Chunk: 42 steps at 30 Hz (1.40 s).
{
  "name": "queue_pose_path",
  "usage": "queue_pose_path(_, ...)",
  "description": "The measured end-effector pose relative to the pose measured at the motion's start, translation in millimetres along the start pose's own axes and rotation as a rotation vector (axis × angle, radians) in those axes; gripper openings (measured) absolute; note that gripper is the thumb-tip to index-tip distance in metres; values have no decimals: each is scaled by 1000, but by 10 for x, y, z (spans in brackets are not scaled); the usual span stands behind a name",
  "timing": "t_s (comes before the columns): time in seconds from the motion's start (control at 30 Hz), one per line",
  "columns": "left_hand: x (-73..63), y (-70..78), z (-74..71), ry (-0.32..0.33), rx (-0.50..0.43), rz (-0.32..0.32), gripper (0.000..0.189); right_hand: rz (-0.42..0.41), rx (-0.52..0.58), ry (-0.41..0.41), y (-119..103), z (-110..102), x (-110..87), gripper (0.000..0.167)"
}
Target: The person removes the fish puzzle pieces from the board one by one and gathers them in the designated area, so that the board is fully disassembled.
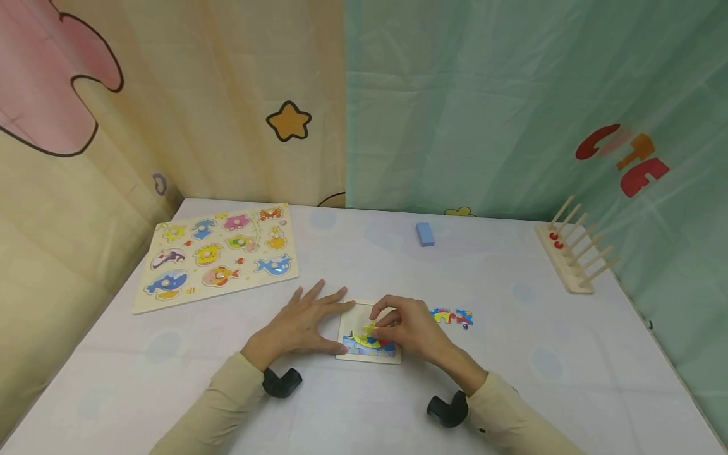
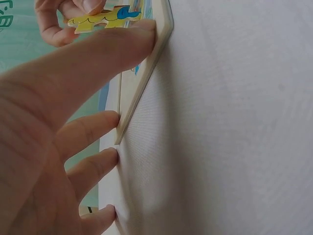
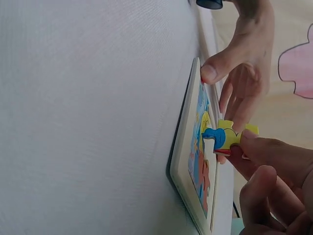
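Pinching the yellow-and-blue puzzle piece (image 3: 232,139) between thumb and fingertips, my right grip (image 1: 406,327) holds it over the puzzle tray (image 1: 370,360), low in the middle of the head view. My left grip (image 1: 307,323) lies spread, holding nothing, thumb on the tray's lower left corner and a fingertip at its upper left, seemingly to steady it. Pieces fill the tray's lower part; bare board shows above them, and loose pieces (image 1: 464,316) lie just right of my right grip on the tabletop (image 1: 352,414). I judge this as the fitting step: the next move likely calls for tipping the piece flat, turning its knobs to match, and pressing it in beside its neighbours. In the right wrist view its long axis runs nearly level across the frame, blue end pointing left at the tray, yellow end right under my thumb, so it stands steeply off the board. Whether that blue end touches, I cannot tell.
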<state>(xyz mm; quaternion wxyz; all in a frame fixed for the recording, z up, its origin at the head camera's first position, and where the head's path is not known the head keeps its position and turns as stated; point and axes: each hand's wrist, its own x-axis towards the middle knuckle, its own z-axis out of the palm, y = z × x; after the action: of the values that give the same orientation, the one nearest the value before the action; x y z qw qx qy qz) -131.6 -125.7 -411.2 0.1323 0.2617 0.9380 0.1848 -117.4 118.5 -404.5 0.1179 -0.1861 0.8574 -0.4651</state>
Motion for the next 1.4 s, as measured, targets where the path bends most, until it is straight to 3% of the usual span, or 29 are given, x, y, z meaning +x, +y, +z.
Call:
queue_pose_path(0.23, -4, -3, -7, 5, -8, 6, 82, 37, 36, 0, 16, 14, -11, 5)
queue_pose_path(0.53, -6, -18, 13, 4, -20, 15, 82, 86, 49, 86, 27, -6, -14, 13)
queue_pose_path(1.03, -18, -4, -2, 8, -9, 16, 82, 322, 18, 174, 249, -378, -246, 19)
queue_pose_path(1.4, -21, 0, -4, 10, -7, 20, 82, 416, -40, 243, 486, -668, -470, 28)
